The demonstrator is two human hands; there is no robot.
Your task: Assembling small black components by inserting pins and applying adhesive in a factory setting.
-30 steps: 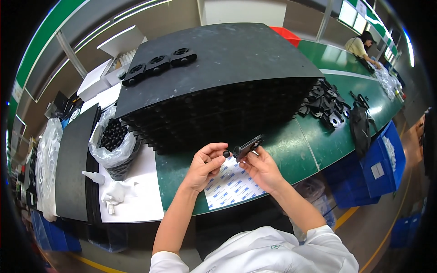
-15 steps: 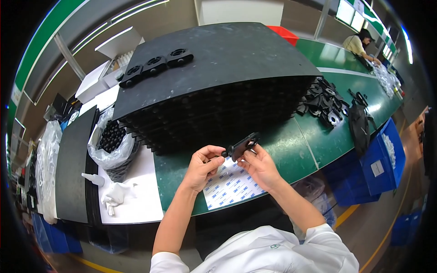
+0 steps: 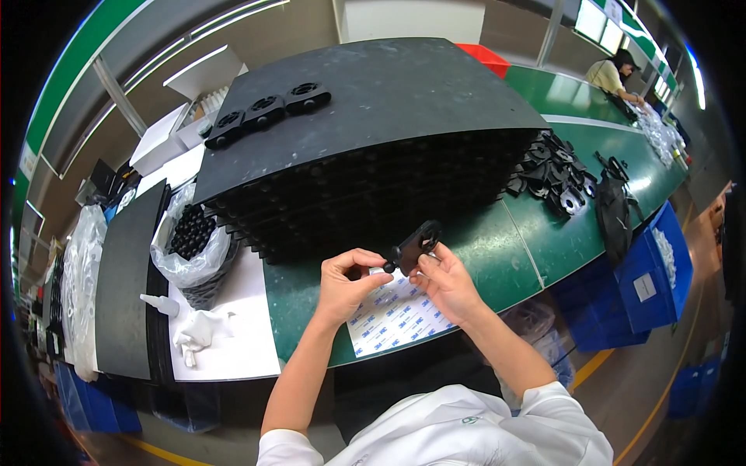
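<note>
My right hand point(image 3: 449, 289) grips a flat black plastic piece point(image 3: 411, 253) with a ring-shaped end, tilted up over the table. At its lower left end sits a small black ball point(image 3: 389, 266). The thumb and forefinger of my left hand point(image 3: 346, 286) pinch at this ball, which touches the piece. Under both hands lies a white sheet with blue print point(image 3: 396, 317). Three similar black ringed pieces point(image 3: 264, 111) stand in a row on top of the large black stack.
The layered black stack point(image 3: 388, 93) fills the table's middle. At left are a bag of black balls point(image 3: 190, 237), a white nozzle bottle point(image 3: 159, 304) and a crumpled white cloth point(image 3: 194, 332). Loose black parts point(image 3: 556, 175) and blue bins point(image 3: 653, 272) are right. A person point(image 3: 614, 74) works far right.
The ball, apart from the black piece before, now touches its end. My left fingers have shifted slightly right with it, and the black piece has tilted more upright.
</note>
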